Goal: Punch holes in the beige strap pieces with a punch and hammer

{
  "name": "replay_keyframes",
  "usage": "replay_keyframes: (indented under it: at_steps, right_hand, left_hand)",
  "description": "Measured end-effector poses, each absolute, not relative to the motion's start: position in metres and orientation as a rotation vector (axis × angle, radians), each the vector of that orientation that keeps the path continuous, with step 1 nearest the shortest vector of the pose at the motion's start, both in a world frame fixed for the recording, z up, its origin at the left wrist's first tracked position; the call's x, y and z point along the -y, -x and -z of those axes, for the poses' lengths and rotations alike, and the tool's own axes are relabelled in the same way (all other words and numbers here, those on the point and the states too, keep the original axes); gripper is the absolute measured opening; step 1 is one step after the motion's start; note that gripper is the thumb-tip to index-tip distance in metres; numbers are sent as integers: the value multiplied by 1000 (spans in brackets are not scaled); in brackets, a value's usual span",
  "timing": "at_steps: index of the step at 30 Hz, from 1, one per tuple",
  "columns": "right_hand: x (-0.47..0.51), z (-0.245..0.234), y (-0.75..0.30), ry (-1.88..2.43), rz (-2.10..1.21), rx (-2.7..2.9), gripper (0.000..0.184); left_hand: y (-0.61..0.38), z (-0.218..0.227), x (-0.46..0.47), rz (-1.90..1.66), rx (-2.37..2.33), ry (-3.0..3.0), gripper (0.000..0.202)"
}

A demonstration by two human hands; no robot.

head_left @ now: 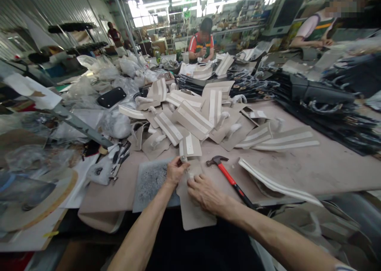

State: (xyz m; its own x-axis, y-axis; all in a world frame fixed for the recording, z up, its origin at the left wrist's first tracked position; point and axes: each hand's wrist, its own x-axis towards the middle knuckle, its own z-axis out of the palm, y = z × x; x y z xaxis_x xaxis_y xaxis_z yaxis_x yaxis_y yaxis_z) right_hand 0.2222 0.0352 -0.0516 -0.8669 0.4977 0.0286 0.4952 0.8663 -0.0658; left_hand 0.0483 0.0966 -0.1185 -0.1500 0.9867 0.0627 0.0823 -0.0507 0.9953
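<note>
A beige bag panel lies in front of me, its near end reaching past the table edge. My left hand pinches at its far part, where a small round metallic piece shows at the fingertips. My right hand has its fingers curled down on the panel, beside a whitish wrapped part; what those fingers grip is hidden. Under and left of my left hand is a grey, pitted slab. To the right lies a claw hammer with a red and black handle.
Beyond my hands is a heap of beige panels with white strips. Black bag pieces are stacked at right. Small tools and plastic wrapping lie at left, near a slanted metal post. Co-workers sit across the table.
</note>
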Motion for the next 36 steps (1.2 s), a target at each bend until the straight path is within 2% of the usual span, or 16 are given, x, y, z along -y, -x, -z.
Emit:
replay_keyframes:
  at_steps: [3, 6, 9, 11, 17, 23, 27, 30, 33, 36]
  right_hand:
    - [-32, 48, -215, 1195, 69, 2861, 12]
    - [-35, 40, -215, 1517, -37, 2706, 13]
    - [-38, 39, -214, 1748, -234, 2532, 34]
    - [-38, 45, -210, 1841, -319, 2444, 42]
    - [-33, 68, -196, 1857, -499, 2319, 32]
    - [-32, 78, -189, 1813, -559, 2267, 33]
    - [-26, 87, -209, 1622, -636, 2085, 46]
    - [-26, 96, -245, 1616, -448, 1983, 48]
    - [-32, 107, -288, 1893, -130, 2014, 39]
    - [-38, 118, -320, 2138, -51, 2113, 30]
  left_hand:
    - [-41, 83, -100, -1618, -1395, -1098, 23]
    - [-35, 41, -99, -1771, -1330, -1185, 24]
    - [-42, 27, -94, -1677, -1286, -1275, 24]
    - [-52, 41, -91, -1559, -1307, -1255, 23]
    - [-73, 102, -93, -1403, -1309, -1127, 20]
    - [-69, 121, -100, -1320, -1232, -1115, 24]
    - [-67, 127, -99, -1281, -1222, -1126, 26]
    - [-66, 127, -97, -1249, -1233, -1142, 27]
    - [-66, 126, -98, -1209, -1249, -1164, 28]
    - [-66, 125, -98, -1191, -1256, -1172, 27]
